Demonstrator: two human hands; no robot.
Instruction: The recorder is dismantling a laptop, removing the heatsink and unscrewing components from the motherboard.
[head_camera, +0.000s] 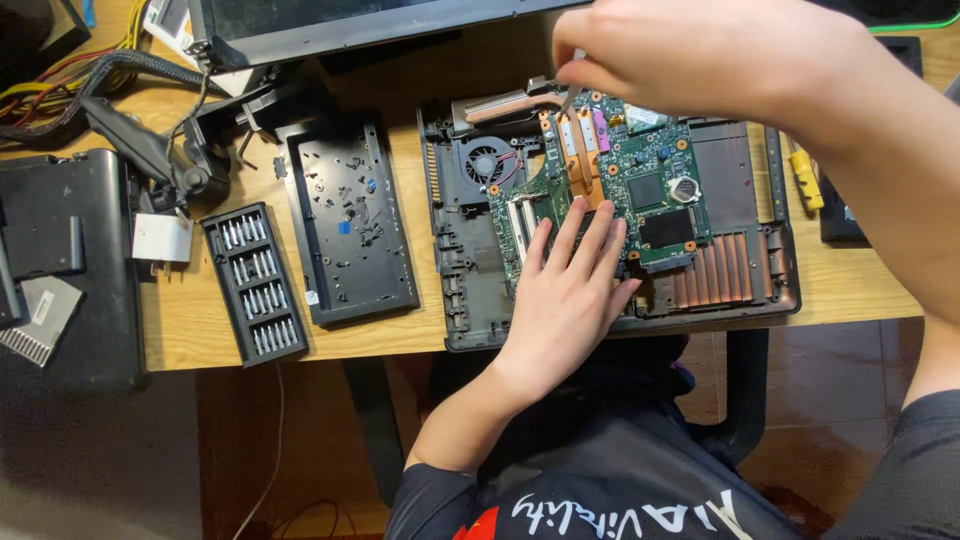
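Working on an open laptop (470, 300) w/ both hands.

Left hand (570, 290) lies flat, fingers spread wide, palm down on the green board (650, 170) near the front edge; its grip holds nothing. Right hand (700, 55) reaches in from the top right, arm bent over the laptop, grip pinched narrow on a thin metal tool (572, 95) whose tip touches the copper pipe (582, 165). Laptop sits mid desk (200, 320). Left of it: black cover (350, 220) w/ small screws and a blue bit on it, then a black bit case (254, 283). Small white tag (160, 238) by the case. Yellow screwdriver (806, 180) at the right.
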